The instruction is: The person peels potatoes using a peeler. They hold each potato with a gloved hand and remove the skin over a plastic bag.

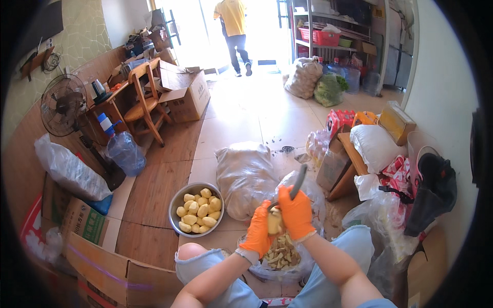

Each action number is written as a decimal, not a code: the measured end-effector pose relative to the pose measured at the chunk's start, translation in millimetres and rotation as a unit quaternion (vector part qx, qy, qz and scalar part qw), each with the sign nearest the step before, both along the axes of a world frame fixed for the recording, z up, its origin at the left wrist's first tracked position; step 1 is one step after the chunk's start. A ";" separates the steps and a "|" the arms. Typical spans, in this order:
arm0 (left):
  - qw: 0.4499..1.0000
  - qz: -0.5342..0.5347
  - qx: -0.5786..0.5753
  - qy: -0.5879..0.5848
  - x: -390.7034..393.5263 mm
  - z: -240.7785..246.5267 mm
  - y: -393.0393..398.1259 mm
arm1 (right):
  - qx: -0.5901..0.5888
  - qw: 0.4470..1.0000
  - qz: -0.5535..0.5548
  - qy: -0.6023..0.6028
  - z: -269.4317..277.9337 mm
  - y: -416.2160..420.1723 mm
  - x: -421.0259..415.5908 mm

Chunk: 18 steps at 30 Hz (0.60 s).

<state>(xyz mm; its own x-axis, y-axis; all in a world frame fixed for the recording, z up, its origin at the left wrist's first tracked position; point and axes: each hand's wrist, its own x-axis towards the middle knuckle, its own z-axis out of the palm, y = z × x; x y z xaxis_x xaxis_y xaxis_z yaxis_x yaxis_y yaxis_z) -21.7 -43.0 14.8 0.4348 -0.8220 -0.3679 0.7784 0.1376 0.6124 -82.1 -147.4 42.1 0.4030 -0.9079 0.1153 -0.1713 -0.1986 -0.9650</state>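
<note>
In an orange glove, my left hand (pixel 259 231) is closed around a partly peeled potato (pixel 275 222). My right hand (pixel 295 211), gloved the same way, grips a peeler (pixel 299 181) with a dark grey handle that points up and away. The tool's head is at the potato's top, partly hidden by my fingers. Below both hands, a clear plastic bag (pixel 287 274) lies spread between my knees, holding a heap of potato peels (pixel 282 254). To the left of my hands stands a metal bowl (pixel 172 215) of peeled potatoes (pixel 203 210).
A full plastic sack (pixel 246 173) lies just beyond my hands. Cardboard boxes (pixel 154 283) flank my left knee. Bags and a wooden table (pixel 352 154) crowd the right. Farther off are a chair (pixel 144 104), a standing fan (pixel 65 104) and a person (pixel 233 30) at the bright doorway.
</note>
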 end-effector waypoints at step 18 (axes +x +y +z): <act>0.975 -0.015 -0.062 0.211 7.5 1.5 -0.1 | -0.104 0.994 0.036 0.027 -2.3 29.9 -10.6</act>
